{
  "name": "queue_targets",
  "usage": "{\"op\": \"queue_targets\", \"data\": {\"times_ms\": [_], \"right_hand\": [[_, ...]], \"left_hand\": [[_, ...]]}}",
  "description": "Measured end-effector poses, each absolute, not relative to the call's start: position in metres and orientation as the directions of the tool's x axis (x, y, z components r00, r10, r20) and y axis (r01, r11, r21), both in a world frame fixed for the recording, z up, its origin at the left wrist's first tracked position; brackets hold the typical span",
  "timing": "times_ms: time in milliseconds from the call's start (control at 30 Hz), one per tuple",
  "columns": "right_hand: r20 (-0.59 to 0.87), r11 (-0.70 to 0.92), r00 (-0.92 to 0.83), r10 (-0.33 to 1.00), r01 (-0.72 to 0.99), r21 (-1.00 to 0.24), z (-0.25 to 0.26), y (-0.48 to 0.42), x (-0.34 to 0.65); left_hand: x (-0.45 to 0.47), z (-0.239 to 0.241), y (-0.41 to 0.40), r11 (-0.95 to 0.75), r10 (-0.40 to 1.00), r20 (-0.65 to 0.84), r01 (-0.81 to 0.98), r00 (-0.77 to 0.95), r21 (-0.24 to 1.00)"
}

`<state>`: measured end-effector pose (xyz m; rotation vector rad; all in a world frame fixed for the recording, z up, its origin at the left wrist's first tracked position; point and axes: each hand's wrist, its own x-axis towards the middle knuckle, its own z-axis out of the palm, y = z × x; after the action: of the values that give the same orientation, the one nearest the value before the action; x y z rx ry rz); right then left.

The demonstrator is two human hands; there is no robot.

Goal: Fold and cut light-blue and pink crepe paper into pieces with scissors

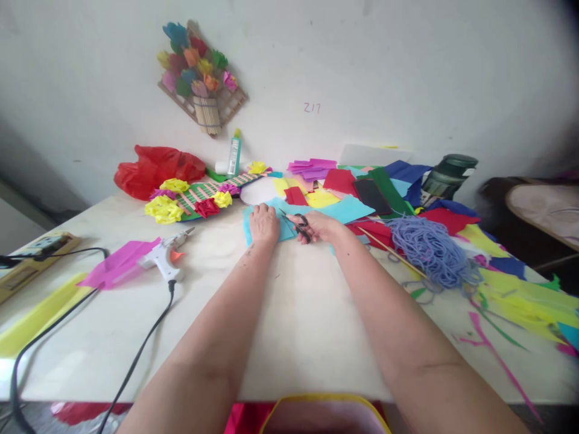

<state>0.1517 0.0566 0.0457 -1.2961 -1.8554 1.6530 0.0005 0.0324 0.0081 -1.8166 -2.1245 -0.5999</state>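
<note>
Pressing left hand (263, 225) onto light-blue paper (286, 229), holding fingers close together. Gripping black-handled scissors (302, 228) in right hand (319, 226), curling fingers around the handles, pointing blades toward left hand. Finding paper and scissors roughly midway between left and right edges of the table (316, 337), nearer its far edge. Seeing white glue gun (163, 257) lying toward the left edge; noting purple-blue yarn (429, 250) lying toward the right.

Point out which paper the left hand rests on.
The light-blue flat paper piece under the left hand; other colours, like the magenta paper sheet, lie clear of that hand.
</note>
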Motion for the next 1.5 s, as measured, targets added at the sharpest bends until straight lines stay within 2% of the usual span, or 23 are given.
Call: {"op": "queue_targets", "data": {"times_ms": [167, 367, 567, 667, 800, 967, 1300, 1500], "right_hand": [[-0.295, -0.108, -0.522, 0.801, 0.358, -0.927, 0.042, 0.055, 0.146], [-0.304, -0.13, -0.49, 0.817, 0.357, -0.925, 0.042, 0.055, 0.138], [-0.236, -0.035, -0.408, 0.882, 0.442, -0.896, 0.04, 0.054, 0.126], [-0.167, 0.095, -0.404, 0.899, 0.554, -0.827, 0.035, 0.057, 0.12], [-0.121, 0.221, -0.392, 0.912, 0.718, -0.66, 0.033, 0.061, 0.115], [-0.113, 0.253, -0.376, 0.92, 0.786, -0.564, 0.04, 0.061, 0.111], [-0.125, 0.196, -0.357, 0.926, 0.735, -0.649, 0.039, 0.068, 0.106], [-0.121, 0.2, -0.337, 0.934, 0.77, -0.606, 0.043, 0.064, 0.104]], "left_hand": [[0.001, 0.007, 0.033, 0.148, 0.861, 0.474, 0.982, -0.184, 0.114], [-0.007, 0.002, 0.04, 0.199, 0.817, 0.475, 0.933, -0.327, 0.3], [-0.014, -0.001, 0.045, 0.226, 0.776, 0.43, 0.839, -0.462, 0.495], [-0.016, -0.001, 0.045, 0.222, 0.766, 0.406, 0.798, -0.498, 0.56], [-0.016, 0.001, 0.043, 0.216, 0.747, 0.392, 0.753, -0.538, 0.622], [-0.016, 0.003, 0.043, 0.232, 0.737, 0.362, 0.717, -0.571, 0.658], [-0.017, 0.001, 0.044, 0.241, 0.738, 0.352, 0.712, -0.576, 0.66], [-0.016, 0.001, 0.045, 0.25, 0.732, 0.346, 0.705, -0.586, 0.664]]}}
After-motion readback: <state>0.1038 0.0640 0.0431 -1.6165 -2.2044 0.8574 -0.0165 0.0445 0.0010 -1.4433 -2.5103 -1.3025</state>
